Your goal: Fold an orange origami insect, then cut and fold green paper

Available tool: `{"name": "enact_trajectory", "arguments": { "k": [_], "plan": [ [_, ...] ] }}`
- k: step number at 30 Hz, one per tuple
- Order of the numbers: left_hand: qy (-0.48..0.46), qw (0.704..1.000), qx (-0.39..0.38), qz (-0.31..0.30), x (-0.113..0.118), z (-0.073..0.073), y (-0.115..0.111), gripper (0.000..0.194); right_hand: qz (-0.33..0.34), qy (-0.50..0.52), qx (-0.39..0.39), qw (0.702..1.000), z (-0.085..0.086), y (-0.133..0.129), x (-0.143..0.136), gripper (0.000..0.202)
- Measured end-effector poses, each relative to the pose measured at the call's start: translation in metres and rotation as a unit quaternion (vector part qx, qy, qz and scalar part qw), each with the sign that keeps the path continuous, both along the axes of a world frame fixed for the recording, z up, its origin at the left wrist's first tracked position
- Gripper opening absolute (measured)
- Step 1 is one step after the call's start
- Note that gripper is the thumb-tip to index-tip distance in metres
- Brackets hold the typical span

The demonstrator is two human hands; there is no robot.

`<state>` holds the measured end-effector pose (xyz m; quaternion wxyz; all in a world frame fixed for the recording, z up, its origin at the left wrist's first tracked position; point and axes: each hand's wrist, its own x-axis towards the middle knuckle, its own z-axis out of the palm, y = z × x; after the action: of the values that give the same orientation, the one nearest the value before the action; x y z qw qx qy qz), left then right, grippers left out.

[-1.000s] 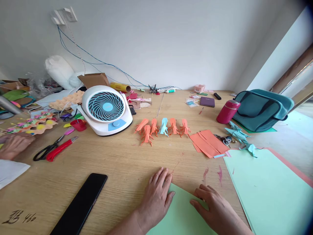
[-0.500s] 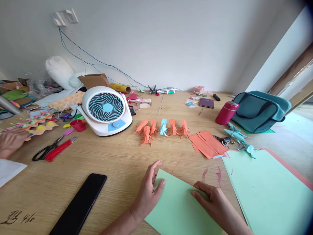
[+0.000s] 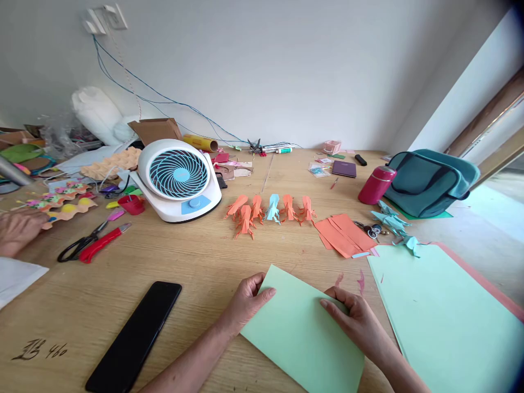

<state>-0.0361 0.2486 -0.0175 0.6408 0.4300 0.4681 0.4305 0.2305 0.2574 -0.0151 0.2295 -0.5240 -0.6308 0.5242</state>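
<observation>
A light green sheet of paper (image 3: 303, 333) is held tilted above the wooden table. My left hand (image 3: 246, 303) pinches its left edge, thumb on top and fingers underneath. At the upper right edge my right hand (image 3: 354, 316) grips the same sheet between thumb and curled fingers. Beyond it stand several orange folded paper figures (image 3: 245, 221) and one light blue folded figure (image 3: 272, 209). Orange paper pieces (image 3: 346, 234) lie behind my right hand. Larger light green sheets (image 3: 446, 311) rest on the right.
A black phone (image 3: 135, 335) lies at the front left, with scissors (image 3: 77, 247) and a red cutter (image 3: 100, 245) behind it. Farther back are a white fan (image 3: 180, 180), a pink bottle (image 3: 376, 184) and a teal bag (image 3: 429, 183). Another person's hand (image 3: 20, 229) is at far left.
My left fingers, spread before, have closed on the sheet's left edge. The sheet's upper left corner has risen a little. The whole view has shifted slightly.
</observation>
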Motion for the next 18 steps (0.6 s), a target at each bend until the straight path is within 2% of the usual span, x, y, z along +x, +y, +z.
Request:
{"name": "enact_trajectory", "arguments": {
  "k": [3,5,9,11,14,18],
  "plan": [
    [0.012,1.0,0.009,0.01,0.001,-0.002,-0.001,0.041,0.001,0.06,-0.012,0.998,0.002,0.003,0.002,0.048],
    [0.009,1.0,0.011,0.025,0.002,-0.002,-0.001,0.04,-0.023,0.121,-0.037,0.992,0.004,0.005,0.004,0.045],
    [-0.003,0.997,0.014,0.078,0.004,-0.002,-0.001,0.038,-0.152,0.239,-0.103,0.954,0.006,0.006,0.007,0.048],
    [-0.008,0.995,0.017,0.102,0.005,-0.003,-0.002,0.037,-0.19,0.272,-0.115,0.936,0.006,0.006,0.007,0.055],
    [-0.013,0.992,0.02,0.127,0.007,-0.006,-0.003,0.036,-0.176,0.283,-0.113,0.936,0.003,0.004,0.005,0.056],
    [-0.011,0.989,0.026,0.143,0.008,-0.008,-0.004,0.035,-0.151,0.236,-0.139,0.95,-0.006,0.002,0.003,0.054]
  ]
}}
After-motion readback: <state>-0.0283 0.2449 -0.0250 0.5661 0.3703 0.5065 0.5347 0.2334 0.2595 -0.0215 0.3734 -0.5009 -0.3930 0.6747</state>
